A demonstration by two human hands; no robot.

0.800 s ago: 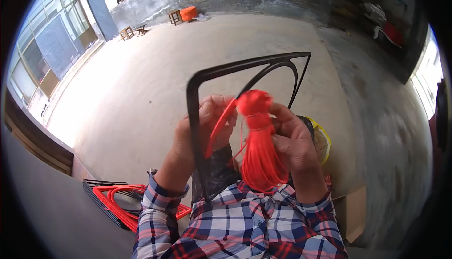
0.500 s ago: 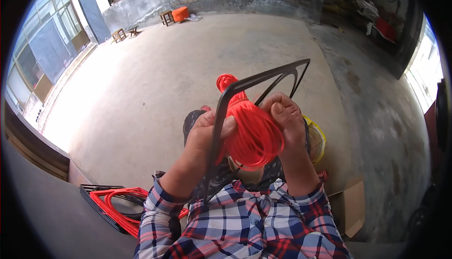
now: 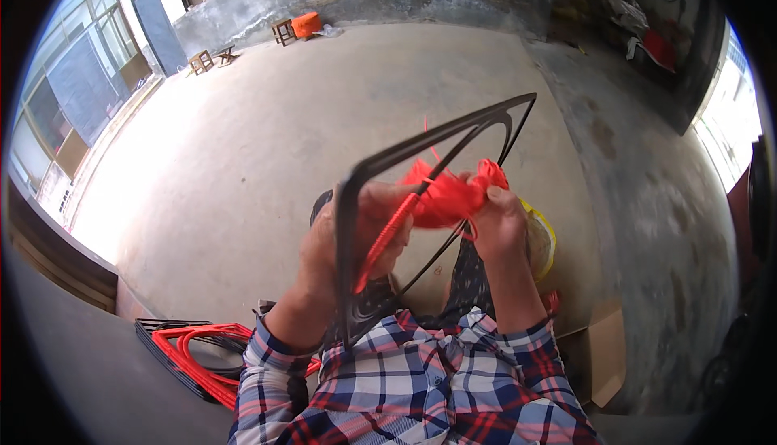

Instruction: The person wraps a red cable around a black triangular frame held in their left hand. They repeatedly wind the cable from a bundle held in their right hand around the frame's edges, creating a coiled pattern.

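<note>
Gripping one black metal frame (image 3: 405, 162), left hand (image 3: 356, 239); right hand (image 3: 498, 222) clamped on one red cord bundle (image 3: 441, 194)

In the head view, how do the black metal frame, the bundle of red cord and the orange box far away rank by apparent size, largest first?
1. black metal frame
2. bundle of red cord
3. orange box

The box looks smallest, but it lies far from the camera, so its true size stays unsure.
</note>
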